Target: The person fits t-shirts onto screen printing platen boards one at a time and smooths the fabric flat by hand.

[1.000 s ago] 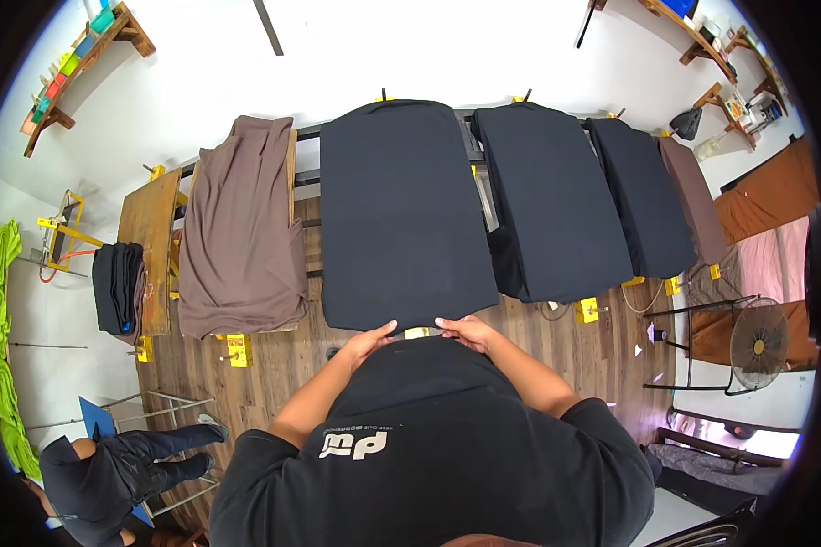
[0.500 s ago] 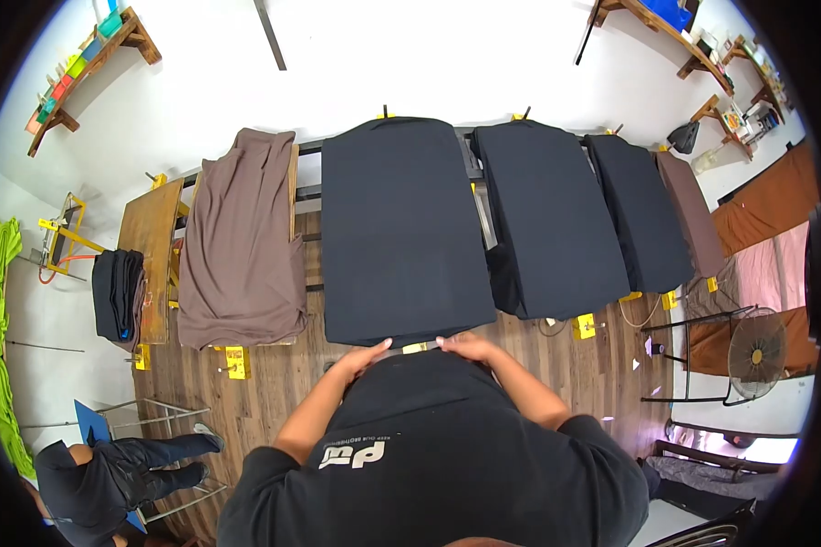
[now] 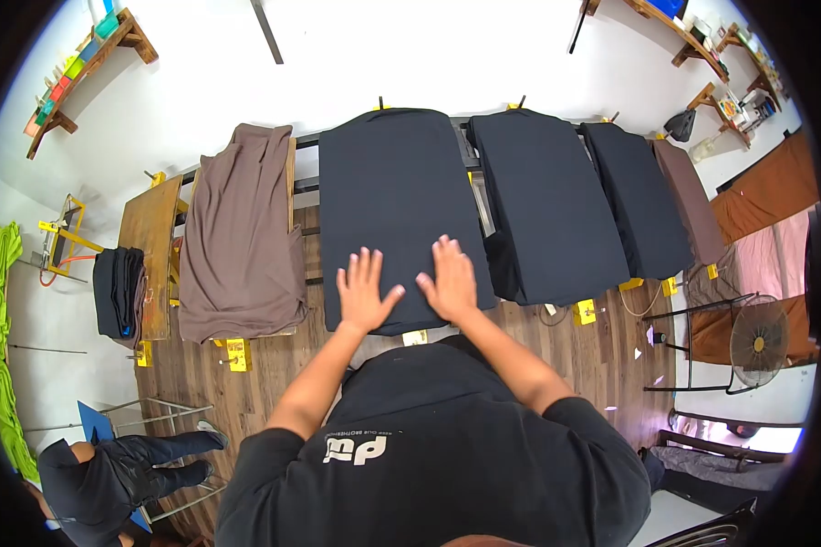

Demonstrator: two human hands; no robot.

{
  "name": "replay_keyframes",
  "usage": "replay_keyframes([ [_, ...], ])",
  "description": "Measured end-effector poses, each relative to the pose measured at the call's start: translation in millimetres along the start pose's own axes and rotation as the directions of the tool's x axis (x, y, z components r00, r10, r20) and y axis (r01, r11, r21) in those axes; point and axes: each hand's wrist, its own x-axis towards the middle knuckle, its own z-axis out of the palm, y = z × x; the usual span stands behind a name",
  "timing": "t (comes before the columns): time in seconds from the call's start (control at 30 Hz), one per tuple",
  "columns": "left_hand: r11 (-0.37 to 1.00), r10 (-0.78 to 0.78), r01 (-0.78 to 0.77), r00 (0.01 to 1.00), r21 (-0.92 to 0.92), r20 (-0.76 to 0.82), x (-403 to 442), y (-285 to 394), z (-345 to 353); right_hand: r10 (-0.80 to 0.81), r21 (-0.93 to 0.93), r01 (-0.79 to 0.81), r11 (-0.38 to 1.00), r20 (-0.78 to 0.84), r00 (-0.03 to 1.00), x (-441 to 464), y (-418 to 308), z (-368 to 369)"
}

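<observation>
Straight ahead, a board is covered by a black cloth garment (image 3: 388,191), pulled smooth over its surface. My left hand (image 3: 365,296) lies flat on the lower part of this cloth, fingers spread and pointing away from me. To its right, my right hand (image 3: 452,284) rests on the same cloth with its fingers stretched out. A narrow strip of cloth shows between the two thumbs. Neither hand holds anything. Just below the cloth's near edge, a yellow clamp piece (image 3: 415,338) shows.
To the right stand more boards with black cloth (image 3: 552,210) and a brown one (image 3: 689,201). On the left are a wrinkled brown cloth (image 3: 242,237), a bare wooden board (image 3: 150,255) and folded black cloths (image 3: 117,292). A fan (image 3: 759,345) stands right; another person (image 3: 100,483) is lower left.
Both hands have moved from the near edge of the black cloth up onto its top surface. Their fingers, bent at the edge before, now lie spread and flat.
</observation>
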Motion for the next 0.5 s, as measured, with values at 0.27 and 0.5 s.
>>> replay_keyframes([
  [0.27,1.0,0.014,-0.013,0.996,-0.014,0.083,-16.0,-1.8,7.2,-0.043,0.018,0.041,0.999,0.129,0.991,-13.2,1.6,26.7],
  [0.5,0.995,-0.068,0.058,0.989,0.082,0.129,-60.7,-6.7,-12.5,-0.175,0.039,0.171,0.985,0.289,0.941,-52.5,17.0,-0.9],
])
